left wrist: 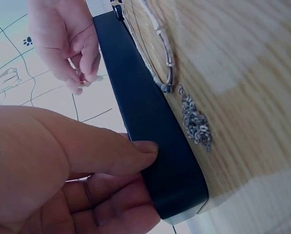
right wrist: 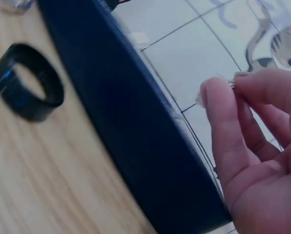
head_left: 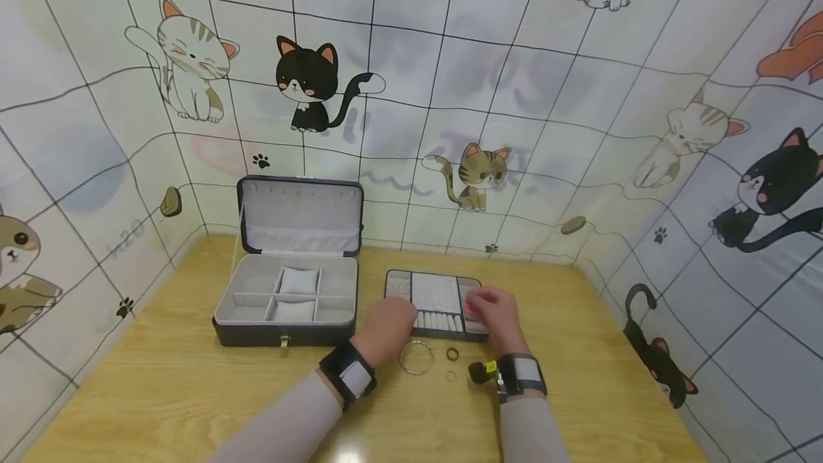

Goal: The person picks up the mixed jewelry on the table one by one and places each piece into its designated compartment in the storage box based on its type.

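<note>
A dark-sided jewellery tray [head_left: 440, 336] with a pale lining lies on the table. My left hand [head_left: 386, 332] grips its left front end, with the thumb on the dark outer side in the left wrist view. Over the tray's right compartments, my right hand [head_left: 500, 316] pinches a tiny shiny piece of jewellery [right wrist: 232, 84], which looks like an earring; the fingertips hide most of it. In front of the tray are a bracelet [left wrist: 168, 53], a dark ring [right wrist: 31, 109] and a thin pale ring [head_left: 451, 380]. A silver chain [left wrist: 197, 124] lies bunched beside the bracelet.
A dark jewellery box [head_left: 251, 335] stands at the left with its lid [head_left: 302, 214] raised. Two pale cushions [head_left: 299, 281] sit in its middle compartments. Behind the wooden table [head_left: 167, 391] hangs a cat-patterned sheet [head_left: 411, 91].
</note>
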`<state>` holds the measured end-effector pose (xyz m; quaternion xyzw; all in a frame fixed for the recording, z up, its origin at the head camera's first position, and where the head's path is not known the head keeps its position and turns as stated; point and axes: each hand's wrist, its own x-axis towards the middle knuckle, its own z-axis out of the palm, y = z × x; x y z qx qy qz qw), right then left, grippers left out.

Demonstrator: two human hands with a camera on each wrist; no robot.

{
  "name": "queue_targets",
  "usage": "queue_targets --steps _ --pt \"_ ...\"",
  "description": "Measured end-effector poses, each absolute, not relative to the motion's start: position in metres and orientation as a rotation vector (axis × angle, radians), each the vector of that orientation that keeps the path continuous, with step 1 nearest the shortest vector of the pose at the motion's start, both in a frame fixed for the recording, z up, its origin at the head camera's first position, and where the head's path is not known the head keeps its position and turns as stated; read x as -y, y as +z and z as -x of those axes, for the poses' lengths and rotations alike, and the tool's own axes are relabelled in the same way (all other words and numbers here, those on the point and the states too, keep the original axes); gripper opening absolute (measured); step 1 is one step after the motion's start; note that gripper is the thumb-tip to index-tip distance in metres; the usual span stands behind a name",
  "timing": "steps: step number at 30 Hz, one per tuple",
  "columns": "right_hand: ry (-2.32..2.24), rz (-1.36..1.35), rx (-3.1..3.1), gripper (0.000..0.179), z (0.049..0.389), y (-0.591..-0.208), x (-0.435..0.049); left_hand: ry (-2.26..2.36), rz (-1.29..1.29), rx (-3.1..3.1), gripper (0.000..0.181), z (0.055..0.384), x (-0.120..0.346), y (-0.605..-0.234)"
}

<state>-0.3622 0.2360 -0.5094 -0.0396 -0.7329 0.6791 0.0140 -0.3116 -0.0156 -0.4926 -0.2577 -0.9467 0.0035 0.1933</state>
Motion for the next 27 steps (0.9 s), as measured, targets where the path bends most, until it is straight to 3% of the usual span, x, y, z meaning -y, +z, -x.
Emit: queue_targets --steps 11,27 --pt "1.546 0.046 2.623 0.009 0.361 -0.507 -0.216 0.040 0.709 2.674 0.017 0.313 0.016 -0.490" --pt "1.221 -0.080 2.672 0.008 0.360 -0.507 -0.205 0.053 0.675 2.691 0.018 0.311 0.013 -0.489"
